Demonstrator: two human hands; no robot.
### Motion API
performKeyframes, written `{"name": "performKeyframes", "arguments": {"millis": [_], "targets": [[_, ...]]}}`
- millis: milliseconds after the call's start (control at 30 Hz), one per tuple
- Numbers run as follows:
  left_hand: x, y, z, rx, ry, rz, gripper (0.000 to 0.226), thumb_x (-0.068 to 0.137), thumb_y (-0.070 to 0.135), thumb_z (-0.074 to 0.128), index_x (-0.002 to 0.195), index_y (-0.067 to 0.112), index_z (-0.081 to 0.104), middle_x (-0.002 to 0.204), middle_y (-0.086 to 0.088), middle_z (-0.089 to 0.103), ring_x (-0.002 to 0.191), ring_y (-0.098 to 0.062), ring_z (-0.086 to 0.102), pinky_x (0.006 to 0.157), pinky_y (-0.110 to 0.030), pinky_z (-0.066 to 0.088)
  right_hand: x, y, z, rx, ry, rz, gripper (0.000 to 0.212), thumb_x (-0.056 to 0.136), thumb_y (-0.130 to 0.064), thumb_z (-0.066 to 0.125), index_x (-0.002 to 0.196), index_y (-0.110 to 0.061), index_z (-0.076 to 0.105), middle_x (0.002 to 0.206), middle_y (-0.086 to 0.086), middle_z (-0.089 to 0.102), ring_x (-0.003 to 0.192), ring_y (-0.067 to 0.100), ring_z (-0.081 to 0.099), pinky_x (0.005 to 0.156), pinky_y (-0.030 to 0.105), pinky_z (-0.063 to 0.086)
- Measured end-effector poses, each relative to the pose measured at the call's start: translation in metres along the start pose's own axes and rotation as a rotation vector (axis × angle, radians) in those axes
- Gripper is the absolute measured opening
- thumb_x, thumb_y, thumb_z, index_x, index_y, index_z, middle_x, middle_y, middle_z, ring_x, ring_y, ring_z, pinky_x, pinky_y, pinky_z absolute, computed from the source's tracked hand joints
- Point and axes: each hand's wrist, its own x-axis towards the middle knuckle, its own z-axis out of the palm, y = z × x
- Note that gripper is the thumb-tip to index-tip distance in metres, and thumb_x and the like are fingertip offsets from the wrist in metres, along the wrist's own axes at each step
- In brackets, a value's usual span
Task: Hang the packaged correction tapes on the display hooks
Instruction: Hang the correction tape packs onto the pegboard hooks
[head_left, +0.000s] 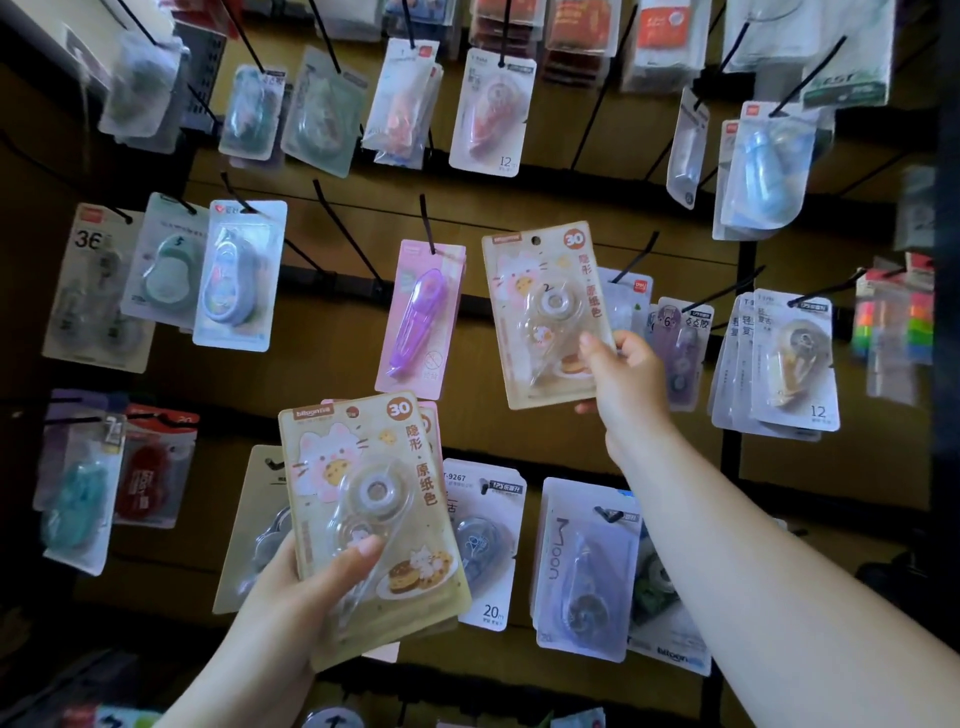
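My right hand (621, 374) pinches the lower right corner of a beige cat-print correction tape pack (540, 312) and holds it up against the display board. Its hang hole sits near the top, close to a bare black hook (644, 254) just to its right. My left hand (311, 587) grips a small stack of the same beige packs (369, 519) lower down, thumb across the front one. A pink pack with a purple tape (421, 317) hangs on the hook to the left of the raised pack.
Rows of black hooks on the brown board carry many other packaged tapes, such as a blue one (239, 275) at left, clear ones (795, 358) at right and a "Moon" pack (582, 566) below. Bare hooks (343, 228) stand in the middle row.
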Motion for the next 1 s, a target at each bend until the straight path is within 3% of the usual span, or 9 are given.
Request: {"name": "performKeyframes", "arguments": {"millis": [267,333,433,567,733,1000], "targets": [[-0.011,0.014,0.01,-0.023,-0.022,0.018,0.114,0.011,0.061,0.082,0.112,0.013,0.057,0.11,-0.017,0.067,0.103,-0.036,0.064,0.093,-0.054,0.047,0.007,-0.007,0.007,-0.042,0.012,0.049,0.014,0.093,-0.025,0.049,0.099,-0.014,0.056,0.08,-0.004,0.056,0.063,0.009,0.052,0.032,0.011,0.042],[-0.012,0.017,0.009,-0.085,-0.084,-0.013,0.102,0.02,0.045,0.088,0.114,0.017,0.057,0.107,-0.015,0.07,0.097,-0.035,0.067,0.08,-0.047,0.055,0.007,-0.006,0.007,-0.061,0.013,0.081,0.02,0.092,-0.024,0.05,0.105,-0.011,0.057,0.082,-0.003,0.056,0.062,0.008,0.05,0.032,0.011,0.041],[-0.014,0.023,0.009,-0.126,-0.16,-0.034,0.107,0.013,0.045,0.089,0.113,0.023,0.058,0.104,-0.01,0.073,0.092,-0.031,0.07,0.066,-0.037,0.06,0.009,-0.003,0.01,-0.092,0.009,0.119,0.025,0.092,-0.024,0.05,0.11,-0.008,0.057,0.092,0.0,0.056,0.061,0.008,0.048,0.032,0.012,0.041],[-0.013,0.023,0.007,-0.13,-0.121,-0.05,0.1,0.025,0.041,0.088,0.117,0.022,0.055,0.105,-0.01,0.072,0.095,-0.034,0.068,0.077,-0.045,0.056,0.013,-0.002,0.017,-0.166,-0.012,0.158,0.029,0.093,-0.024,0.048,0.114,-0.007,0.055,0.086,-0.001,0.055,0.058,0.009,0.049,0.032,0.014,0.041],[-0.011,0.024,0.005,-0.125,-0.133,-0.062,0.117,0.011,0.043,0.09,0.12,0.021,0.055,0.107,-0.013,0.071,0.099,-0.037,0.066,0.078,-0.048,0.055,0.014,-0.002,0.025,-0.281,-0.101,0.246,0.034,0.096,-0.028,0.041,0.118,-0.004,0.051,0.063,0.001,0.051,0.048,0.018,0.055,0.043,0.025,0.042],[-0.001,0.009,-0.006,-0.017,-0.001,0.022,0.114,0.015,0.062,0.082,0.114,0.013,0.056,0.113,-0.017,0.066,0.105,-0.037,0.062,0.095,-0.058,0.044,0.024,0.006,0.026,-0.336,-0.133,0.322,0.044,0.095,-0.033,0.042,0.126,-0.002,0.045,0.066,0.003,0.049,0.05,0.015,0.055,0.048,0.023,0.044]]}}
